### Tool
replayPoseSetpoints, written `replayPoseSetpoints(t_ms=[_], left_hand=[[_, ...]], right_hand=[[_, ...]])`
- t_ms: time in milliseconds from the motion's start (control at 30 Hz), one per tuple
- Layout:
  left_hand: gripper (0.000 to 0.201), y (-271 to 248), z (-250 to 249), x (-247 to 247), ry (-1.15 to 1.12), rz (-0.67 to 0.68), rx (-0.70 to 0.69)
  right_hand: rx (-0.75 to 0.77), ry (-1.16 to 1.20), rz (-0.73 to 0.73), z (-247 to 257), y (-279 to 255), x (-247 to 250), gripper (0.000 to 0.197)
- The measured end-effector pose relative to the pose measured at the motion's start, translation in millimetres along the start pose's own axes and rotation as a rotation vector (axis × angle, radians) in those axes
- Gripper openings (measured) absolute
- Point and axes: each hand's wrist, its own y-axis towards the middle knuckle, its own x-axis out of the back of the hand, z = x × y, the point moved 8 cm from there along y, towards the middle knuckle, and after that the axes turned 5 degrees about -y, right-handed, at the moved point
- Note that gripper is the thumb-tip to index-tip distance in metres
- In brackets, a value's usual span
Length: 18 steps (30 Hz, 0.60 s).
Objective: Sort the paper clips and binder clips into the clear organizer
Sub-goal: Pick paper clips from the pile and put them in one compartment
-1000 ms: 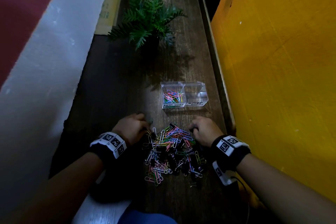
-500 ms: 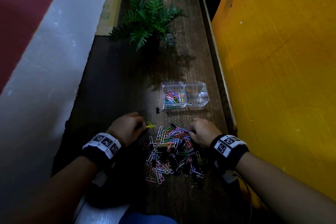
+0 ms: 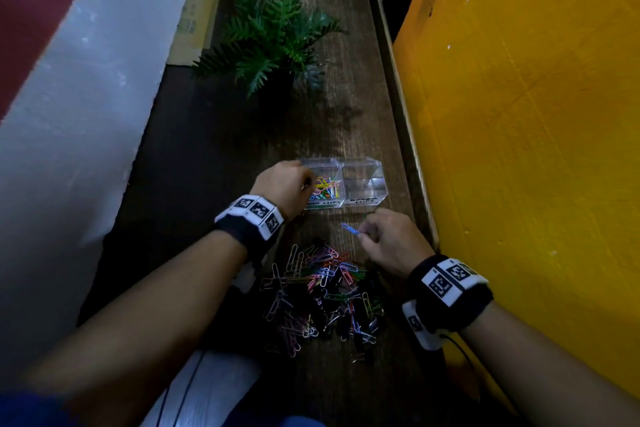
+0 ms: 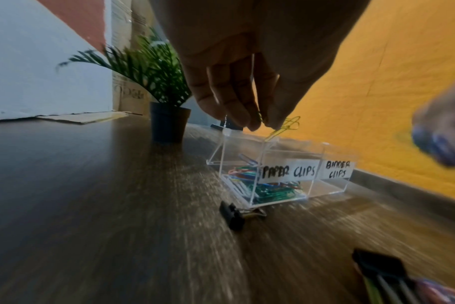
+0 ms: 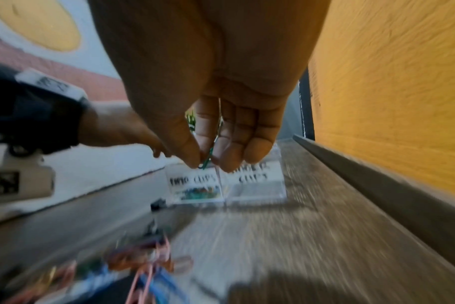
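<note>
The clear organizer (image 3: 365, 199) has two compartments; the one labelled PAPER CLIPS (image 4: 288, 171) holds several coloured clips, and the one labelled BINDER CLIPS (image 4: 338, 171) looks bare. My left hand (image 3: 306, 184) hovers over the paper-clip side and pinches a yellow paper clip (image 4: 286, 127) just above its rim. My right hand (image 3: 362, 236) is in front of the organizer and pinches a blue paper clip (image 3: 349, 229); the right wrist view shows a teal-looking clip (image 5: 207, 160) in that pinch. A mixed pile of clips (image 3: 322, 291) lies between my forearms.
One black binder clip (image 4: 233, 215) lies loose in front of the organizer. A potted fern (image 3: 273, 42) stands farther back on the dark wooden desk (image 3: 207, 166). A yellow wall (image 3: 519, 114) and raised edge strip (image 3: 398, 97) bound the right; a white wall (image 3: 86, 97) bounds the left.
My left hand rose from the pile with the yellow clip and moved over the paper-clip compartment. My right hand lifted a blue clip off the pile toward the organizer.
</note>
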Motion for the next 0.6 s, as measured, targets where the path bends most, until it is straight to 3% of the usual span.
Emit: replayPoseSetpoints(t_ms=[233, 600], left_hand=[[0.027, 11, 2, -25, 0.227, 0.127, -0.017], [0.022, -19, 20, -25, 0.068, 0.081, -0.015]], right_hand=[[-0.008, 0.0, -0.104, 14, 26, 23, 0.007], [0.038, -0.39, 0.034, 57, 100, 9, 0.013]])
